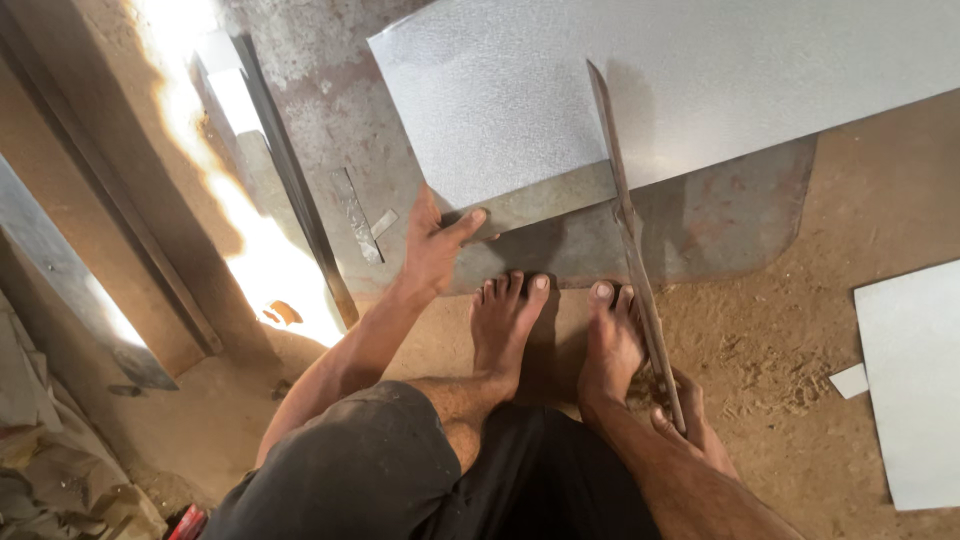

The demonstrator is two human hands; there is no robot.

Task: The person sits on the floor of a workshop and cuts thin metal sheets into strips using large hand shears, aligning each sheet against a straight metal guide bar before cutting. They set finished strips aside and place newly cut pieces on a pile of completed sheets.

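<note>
Head view looks straight down on a person squatting barefoot on a dirt floor, and the landmark for everything is the big galvanised sheet [660,90] lying flat across the top of the frame. A long, narrow metal bar [630,240] lies over the near edge of that sheet, its long axis running almost straight away from the person, leaning slightly left as it goes; the far tip sits well onto the sheet and the near end comes back past the sheet's edge to the person's right foot [612,345]. The right hand [688,418], below the sheet and beside that foot, has its fingers wrapped closed around the bar's near end. The left hand [435,245] rests at the sheet's near-left corner, fingers spread open and flat, thumb stretched along the edge, gripping nothing. Under the sheet's near edge a darker, rusty plate [730,225] shows, and the left foot [505,325] stands just short of it. Well to the right of the sheet lies a smaller pale sheet [915,380], with a small offcut [850,381] beside it
</note>
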